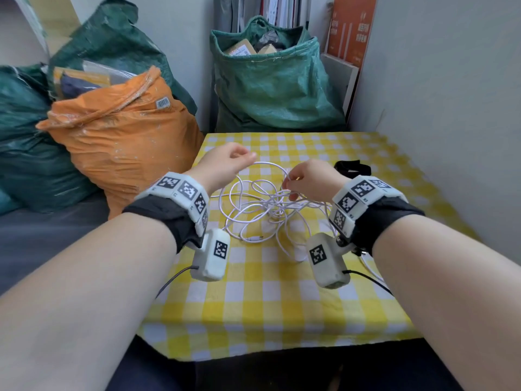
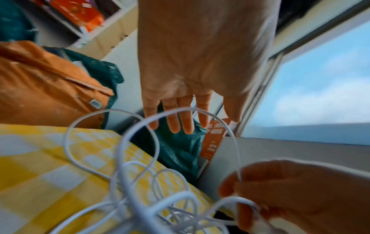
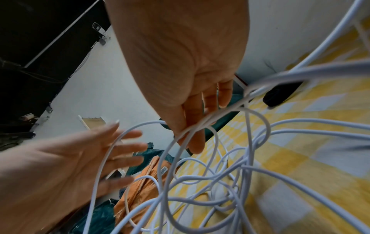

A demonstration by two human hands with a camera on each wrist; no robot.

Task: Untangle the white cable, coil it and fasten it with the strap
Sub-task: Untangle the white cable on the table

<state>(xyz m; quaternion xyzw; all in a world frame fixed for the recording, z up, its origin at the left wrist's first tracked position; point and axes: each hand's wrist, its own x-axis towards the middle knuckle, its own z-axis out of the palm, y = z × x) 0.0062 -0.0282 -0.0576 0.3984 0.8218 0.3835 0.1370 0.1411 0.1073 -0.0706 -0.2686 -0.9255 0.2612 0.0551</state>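
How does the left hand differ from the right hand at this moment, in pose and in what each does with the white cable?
The left hand has straight, spread fingers and grips nothing; the right hand pinches loops of the white cable. The left hand is beside the raised loop; the right hand is over the tangle. Both hover above the checked tablecloth.

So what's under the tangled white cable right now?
Under the white cable only the yellow checked tablecloth shows. The black strap lies apart, behind the right hand. The tangle's dense centre hides its patch.

Black wristbands (image 1: 169, 218), white tagged wrist bracelets (image 1: 183, 193), white camera pods (image 1: 211, 255), thin black leads (image 1: 174, 277).
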